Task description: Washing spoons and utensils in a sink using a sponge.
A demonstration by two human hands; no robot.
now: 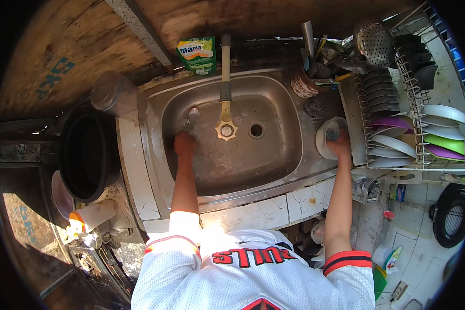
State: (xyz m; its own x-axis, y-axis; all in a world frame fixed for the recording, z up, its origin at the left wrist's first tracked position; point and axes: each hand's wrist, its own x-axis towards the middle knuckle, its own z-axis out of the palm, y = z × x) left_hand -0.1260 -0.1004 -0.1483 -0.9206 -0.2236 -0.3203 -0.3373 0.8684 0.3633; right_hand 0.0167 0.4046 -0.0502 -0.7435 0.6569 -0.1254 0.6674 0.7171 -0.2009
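Spoon [190, 117]: metal, in sink [274, 93] at left wall, clamped in left hand [185, 143]. Likely light, stiff, slick when wet; best held at the handle.
Bowl [326, 135]: pale, on the sink's right rim, a scrubber [332, 134] inside; right hand [341, 146] rests on its edge, grip unclear. Probably light, slippery.
Surface: cracked white tile edge [263, 212]; tap [226, 88] over drain.
Room: dish rack [408, 119] with plates right; black pot [85, 155] left.
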